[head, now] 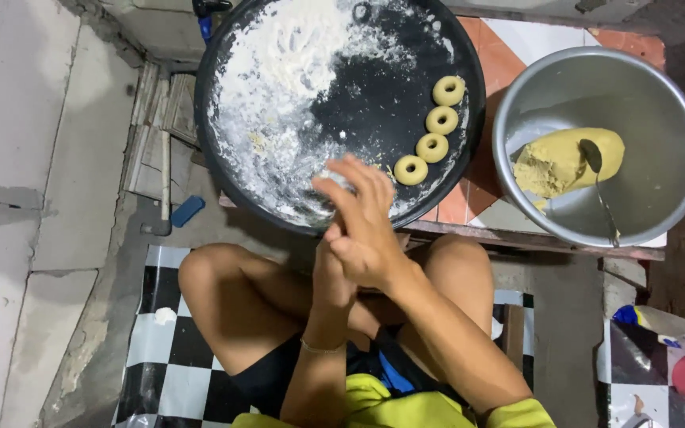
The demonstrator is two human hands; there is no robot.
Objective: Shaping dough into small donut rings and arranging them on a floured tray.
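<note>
My right hand [365, 226] lies flat over my left hand [328, 273], palm against palm, just in front of the near rim of a round black tray [227, 170]. Whatever may be between the palms is hidden. The right fingers are stretched out and point up-left over the tray's edge. White flour [279, 71] covers the tray's left half. Several small yellow dough rings [431, 147] lie in a curved row along the tray's right side. My left wrist wears a thin bracelet [319, 346].
A metal bowl [652, 103] at the right holds a lump of yellow dough [556, 162] and a spoon [600, 194]. Tray and bowl rest on a low tiled table [533, 40]. My bare knees [208, 273] sit under its edge, over a black-and-white checkered mat [160, 349].
</note>
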